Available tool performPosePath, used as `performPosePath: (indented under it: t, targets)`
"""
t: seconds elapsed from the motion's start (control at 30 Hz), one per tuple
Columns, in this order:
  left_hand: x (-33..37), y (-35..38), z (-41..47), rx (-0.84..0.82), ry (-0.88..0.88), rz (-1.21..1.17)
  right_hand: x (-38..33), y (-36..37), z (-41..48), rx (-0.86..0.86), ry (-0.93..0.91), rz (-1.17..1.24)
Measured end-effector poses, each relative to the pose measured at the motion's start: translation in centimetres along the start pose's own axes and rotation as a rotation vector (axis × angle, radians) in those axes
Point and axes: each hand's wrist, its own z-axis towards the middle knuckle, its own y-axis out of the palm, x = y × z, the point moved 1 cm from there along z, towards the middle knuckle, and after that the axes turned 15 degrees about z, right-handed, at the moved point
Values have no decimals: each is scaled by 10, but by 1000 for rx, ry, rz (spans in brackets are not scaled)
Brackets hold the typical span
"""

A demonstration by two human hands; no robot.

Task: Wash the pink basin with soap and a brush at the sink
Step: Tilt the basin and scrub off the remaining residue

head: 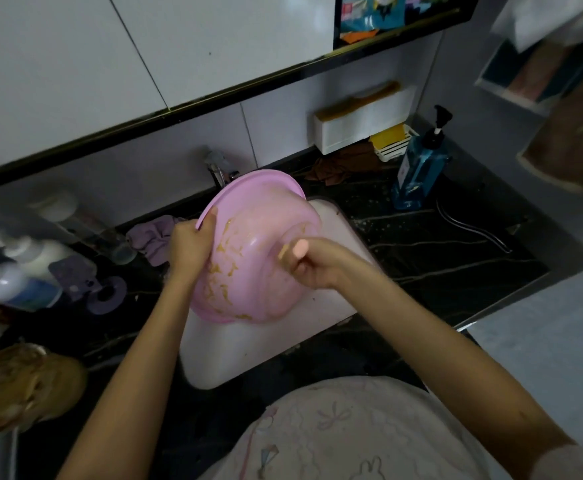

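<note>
Gripping the rim of the pink basin [248, 265] with the left hand [189, 244], tilted between both hands above the sink [248, 355]; clenching the brush [298, 249] in the right hand [312, 268] against its smeared wall. Best scrubbed with firm, overlapping strokes, rim braced.

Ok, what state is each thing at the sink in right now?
pink basin: tilted on its side over the sink, streaked with yellowish smears.
left hand: grips the basin's rim.
right hand: holds the brush.
brush: against the basin, blurred.
blue pump bottle: upright on the counter.
</note>
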Motion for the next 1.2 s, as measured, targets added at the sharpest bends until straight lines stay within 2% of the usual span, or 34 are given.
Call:
performPosePath:
  t: [0.07,0.13,0.2,0.27,0.3,0.33,0.4,0.47,0.57,0.67,0.8,0.93,1.0,1.1,1.13,1.2]
  targets:
    - [4,2,-3,23,22,0,-14,-3,10,146,-236,-235]
    - [8,5,-4,37,43,8,-1,3,14,248,-301,-405]
    - [8,6,-4,29,34,5,38,5,11,220,-259,-492]
    - [3,3,-2,34,2,-6,73,14,-9,102,-154,-598]
    - [0,2,-1,33,-11,-18,81,16,-13,43,-140,-637]
    - [-2,2,-1,27,-15,-32,76,13,-9,63,-163,-672]
    - [-2,1,-3,12,-16,-36,45,5,12,220,-304,-668]
    - [2,3,-7,23,-5,-17,20,3,19,306,-352,-632]
    - [4,6,-9,32,12,-13,59,7,1,187,-337,-858]
    - [-1,2,-5,12,-32,-36,90,2,-11,62,-332,-935]
    - [0,4,-6,-11,-66,-59,32,10,11,300,-475,-837]
    - [-16,10,-10,19,-150,-57,78,26,-12,155,-420,-1112]
    - [-25,7,-14,41,-181,-40,76,14,-4,173,-392,-1230]
    - [-23,5,-23,78,-155,-38,37,0,17,346,-416,-1102]
    - [-21,6,-24,84,-152,-16,37,2,17,355,-433,-1093]
    - [-18,7,-24,86,-166,-2,63,10,4,257,-422,-1173]
